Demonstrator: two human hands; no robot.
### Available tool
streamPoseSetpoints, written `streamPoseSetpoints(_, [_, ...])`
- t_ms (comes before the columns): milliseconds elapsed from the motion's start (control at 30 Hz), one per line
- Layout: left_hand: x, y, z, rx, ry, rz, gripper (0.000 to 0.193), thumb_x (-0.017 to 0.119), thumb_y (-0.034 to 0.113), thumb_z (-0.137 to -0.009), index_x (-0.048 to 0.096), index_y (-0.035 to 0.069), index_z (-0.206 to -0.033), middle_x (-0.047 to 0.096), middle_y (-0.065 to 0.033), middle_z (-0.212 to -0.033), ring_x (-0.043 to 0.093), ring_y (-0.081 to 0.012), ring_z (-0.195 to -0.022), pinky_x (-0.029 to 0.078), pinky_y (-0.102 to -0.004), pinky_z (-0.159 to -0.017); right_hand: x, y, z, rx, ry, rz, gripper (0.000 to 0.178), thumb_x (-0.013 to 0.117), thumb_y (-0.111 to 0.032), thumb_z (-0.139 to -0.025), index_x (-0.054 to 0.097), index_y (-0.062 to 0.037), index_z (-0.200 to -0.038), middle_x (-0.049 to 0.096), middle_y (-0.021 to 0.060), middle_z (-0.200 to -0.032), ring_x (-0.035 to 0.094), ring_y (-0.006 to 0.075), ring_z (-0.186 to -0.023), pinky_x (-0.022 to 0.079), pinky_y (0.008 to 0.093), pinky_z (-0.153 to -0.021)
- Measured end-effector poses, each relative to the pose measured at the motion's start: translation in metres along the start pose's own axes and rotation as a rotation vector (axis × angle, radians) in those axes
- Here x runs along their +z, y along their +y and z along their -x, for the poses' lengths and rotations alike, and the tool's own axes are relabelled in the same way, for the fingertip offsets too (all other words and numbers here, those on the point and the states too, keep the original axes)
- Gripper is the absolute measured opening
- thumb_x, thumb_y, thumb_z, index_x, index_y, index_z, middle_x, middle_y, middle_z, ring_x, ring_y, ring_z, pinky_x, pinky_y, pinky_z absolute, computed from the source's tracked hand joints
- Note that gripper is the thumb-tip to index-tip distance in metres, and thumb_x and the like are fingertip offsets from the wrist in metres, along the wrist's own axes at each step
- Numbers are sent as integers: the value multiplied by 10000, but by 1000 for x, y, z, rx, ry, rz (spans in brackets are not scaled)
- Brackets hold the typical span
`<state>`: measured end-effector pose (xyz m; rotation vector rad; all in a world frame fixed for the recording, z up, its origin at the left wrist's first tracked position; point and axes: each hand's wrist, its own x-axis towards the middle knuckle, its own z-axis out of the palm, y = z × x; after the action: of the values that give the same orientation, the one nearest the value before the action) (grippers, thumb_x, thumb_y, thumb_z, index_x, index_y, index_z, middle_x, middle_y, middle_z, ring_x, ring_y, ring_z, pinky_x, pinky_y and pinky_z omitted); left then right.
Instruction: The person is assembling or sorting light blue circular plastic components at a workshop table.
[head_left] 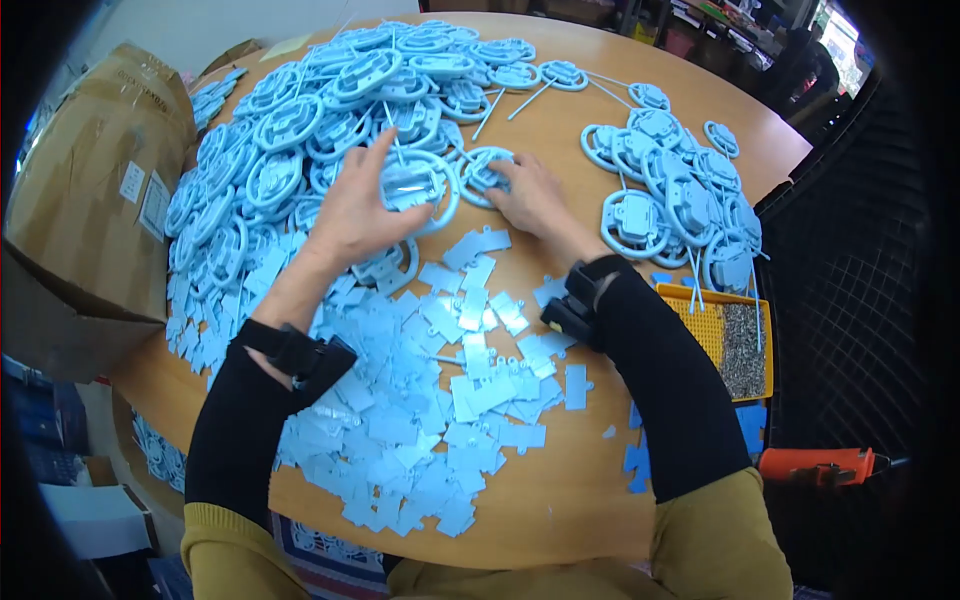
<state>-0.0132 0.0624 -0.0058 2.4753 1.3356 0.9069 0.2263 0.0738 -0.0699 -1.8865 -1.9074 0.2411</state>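
My left hand (362, 212) grips a light-blue ring-shaped plastic part (410, 186) by its left side, thumb along the lower edge and index finger pointing up. A rectangular hollow shows in the middle of this part. Just right of it, my right hand (532, 198) has its fingers curled onto a second ring-shaped part (478, 172); the fingertips are partly hidden. Behind both hands rises a large heap of similar ring-shaped parts (275, 178), some with thin rods sticking out. Below the hands, many flat light-blue plastic covers (400, 400) lie scattered.
On the right are a smaller pile of ring-shaped parts (690, 200) and a yellow tray (708, 325) of small metal screws. An orange power tool (815, 466) lies beyond the right table edge. A large cardboard box (90, 200) stands at the left of the wooden table (570, 500).
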Motion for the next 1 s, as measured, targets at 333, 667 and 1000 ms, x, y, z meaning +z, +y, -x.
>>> streamPoseSetpoints(333, [-100, 21, 159, -363, 23, 1303, 912, 697, 333, -771, 203, -14, -1454, 481, -140, -1242, 542, -227, -1101, 462, -384, -928, -30, -41, 128, -246, -144, -445, 444, 626, -291, -822, 587, -53, -1195, 559, 196, -1197, 551, 337, -1080, 444, 410, -936])
streamPoseSetpoints(667, [-49, 112, 347, -214, -3, 220, 995, 788, 253, -616, 271, -55, -1409, 380, -208, -1249, 411, -343, -1163, 364, -443, -991, -42, -57, 266, -506, -88, 101, 473, 707, -195, -754, 567, -116, -1199, 485, 146, -1296, 507, 330, -1095, 434, 434, -881])
streamPoseSetpoints(1000, [-29, 76, 266, -80, 3, -73, 956, 811, 280, -619, 324, -45, -1375, 430, -223, -1268, 433, -369, -1148, 361, -437, -981, -4, -71, 215, -390, 96, -23, 221, 705, -176, -728, 693, -145, -946, 632, 29, -997, 546, 269, -981, 453, 404, -849])
